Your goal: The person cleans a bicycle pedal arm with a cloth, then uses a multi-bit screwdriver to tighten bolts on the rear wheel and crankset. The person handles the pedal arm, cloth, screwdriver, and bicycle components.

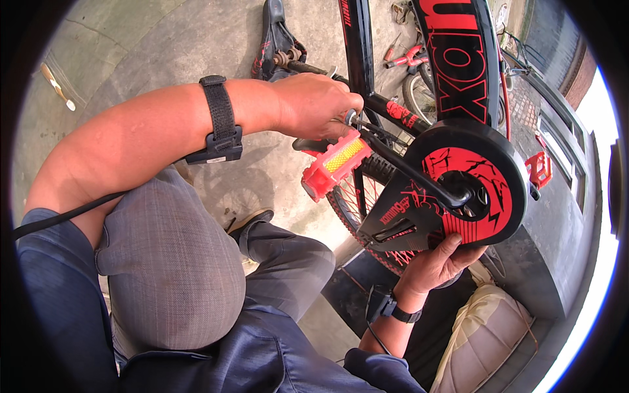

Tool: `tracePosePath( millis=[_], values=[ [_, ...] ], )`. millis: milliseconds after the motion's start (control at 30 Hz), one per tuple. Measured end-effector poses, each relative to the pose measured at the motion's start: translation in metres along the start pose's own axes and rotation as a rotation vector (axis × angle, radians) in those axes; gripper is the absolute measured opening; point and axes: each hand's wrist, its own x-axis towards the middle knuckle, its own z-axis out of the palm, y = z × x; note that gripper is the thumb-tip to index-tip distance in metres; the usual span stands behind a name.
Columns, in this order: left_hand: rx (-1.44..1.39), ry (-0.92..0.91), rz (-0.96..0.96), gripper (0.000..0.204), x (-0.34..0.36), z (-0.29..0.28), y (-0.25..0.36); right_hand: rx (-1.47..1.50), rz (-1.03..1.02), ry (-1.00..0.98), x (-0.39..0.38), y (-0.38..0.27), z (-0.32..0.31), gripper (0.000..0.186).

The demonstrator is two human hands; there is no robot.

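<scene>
A children's bicycle with a black frame (pixel 458 65) stands tilted before me. Its round black-and-red chain guard (pixel 504 177) covers the chainring. My left hand (pixel 314 105) is closed at the outer end of the black crank arm (pixel 406 164), just above a red pedal (pixel 321 180) with a yellow reflector. Whatever lies inside its fingers is hidden. Under the chain guard, my right hand (pixel 436 265) grips the lower edge, thumb on the front face and fingers partly hidden behind. A spoked wheel with red spokes (pixel 350 200) shows behind the guard.
The black saddle (pixel 272 33) is at the top, near the concrete floor (pixel 164 39). A second red pedal (pixel 539 170) sticks out at right. Beyond stand other bicycle parts, including a red piece (pixel 409 57). A pale padded bundle (pixel 481 334) lies at lower right. A brush-like tool (pixel 57 85) lies far left.
</scene>
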Motion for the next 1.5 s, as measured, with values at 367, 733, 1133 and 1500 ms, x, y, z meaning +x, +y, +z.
tracePosePath(
  millis=[367, 733, 1133, 1500],
  values=[
    [-0.077, -0.074, 0.159, 0.038, 0.018, 0.001, 0.006, 0.097, 0.033, -0.007, 0.003, 0.001, 0.004, 0.061],
    [-0.913, -0.142, -0.62, 0.025, 0.03, -0.009, 0.023, 0.131, -0.066, -0.003, 0.017, 0.006, 0.013, 0.055],
    [-0.065, 0.034, -0.426, 0.019, -0.037, -0.07, 0.055, 0.051, -0.433, 0.291, 0.022, 0.014, 0.011, 0.056],
    [-0.071, -0.006, -0.235, 0.025, -0.072, -0.083, 0.24, 0.597, 0.142, -0.233, -0.09, -0.057, 0.024, 0.055]
  ],
)
